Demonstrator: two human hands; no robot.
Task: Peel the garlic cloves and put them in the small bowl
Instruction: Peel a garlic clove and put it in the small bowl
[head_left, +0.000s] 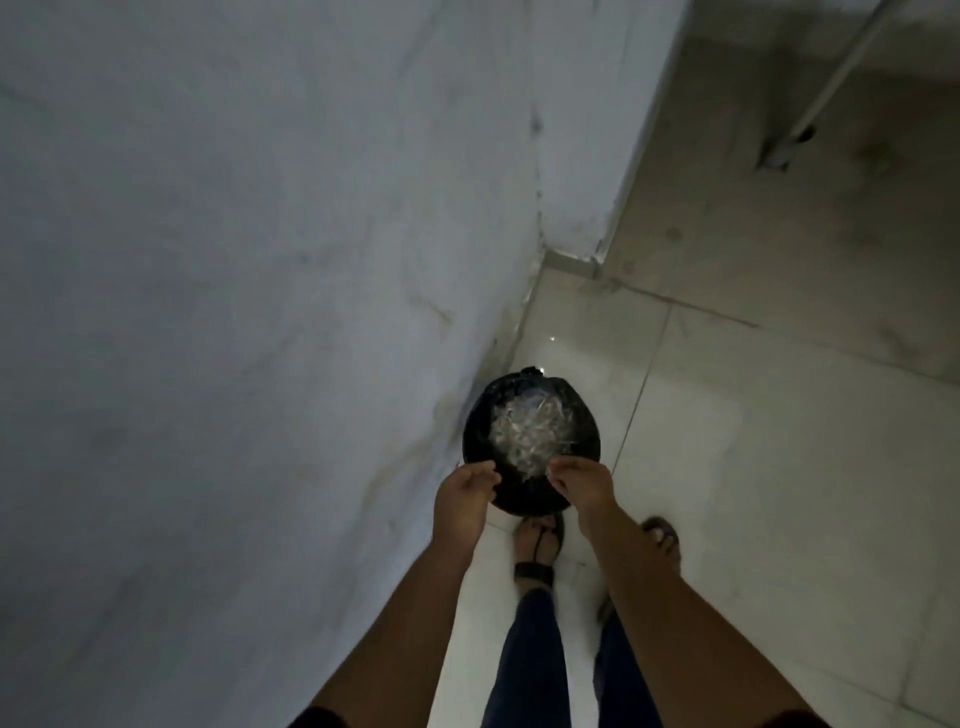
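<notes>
While both hands are hanging over a black-bagged bin (475, 415), the left hand (465, 493) is keeping its fingers (483, 474) loosely curled toward the thumb with a gap between them, and nothing is showing in there. The right hand (582, 483) is pointing down, its fingertips (563, 467) bunching close together. A pale fleck is sitting right at those tips, but honestly I can't tell if it's being pinched or just lying in the bin behind them. Neither hand is touching the bin as far as I can see.

Just past the fingertips of both hands, a heap of pale papery scraps (530, 431), looking like garlic skins, is lying inside the bag. The picture is dim and soft, so details are getting lost.

Off to the left of the fingers a grey wall (260, 260) is rising, and a tiled floor (753, 441) is spreading out to the right. Below the wrists, a sandalled foot (537, 543) is standing just beside the bin.
</notes>
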